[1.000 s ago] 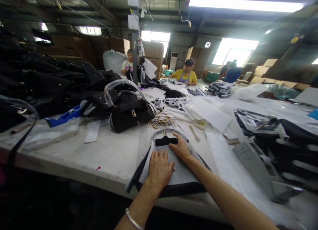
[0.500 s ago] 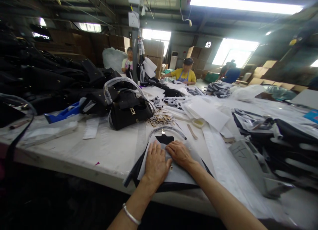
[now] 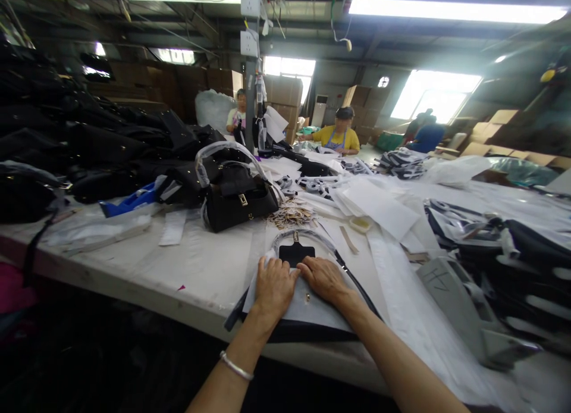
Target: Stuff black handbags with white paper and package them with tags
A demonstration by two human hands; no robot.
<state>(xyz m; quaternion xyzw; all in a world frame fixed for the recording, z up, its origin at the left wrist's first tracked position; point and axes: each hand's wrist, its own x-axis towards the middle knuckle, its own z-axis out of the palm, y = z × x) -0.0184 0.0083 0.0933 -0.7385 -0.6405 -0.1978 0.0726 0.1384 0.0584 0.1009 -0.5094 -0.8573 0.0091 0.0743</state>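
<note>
A black bag (image 3: 307, 332) lies flat at the table's front edge, with a sheet of white paper (image 3: 312, 309) over its front. Its black flap tab (image 3: 297, 254) with a metal clasp sticks out beyond the paper, and a plastic-wrapped handle arches behind. My left hand (image 3: 275, 285) rests on the paper's upper left part, fingers bent over its top edge. Beside it, my right hand (image 3: 325, 277) lies on the paper with its fingers stretched toward the tab. The fingertips of both hands nearly meet. A small metal stud (image 3: 307, 297) shows through the paper.
A finished-looking black handbag (image 3: 241, 202) stands behind on the left, near a large pile of black bags (image 3: 107, 145). Brown scraps (image 3: 289, 213) and white sheets (image 3: 375, 205) lie beyond. At right are a grey holder (image 3: 464, 306) and more bags. People sit across the table.
My left hand has drawn its fingers in, from lying flat to bent at the paper's top edge. More of the black tab shows. The camera view has shifted slightly.
</note>
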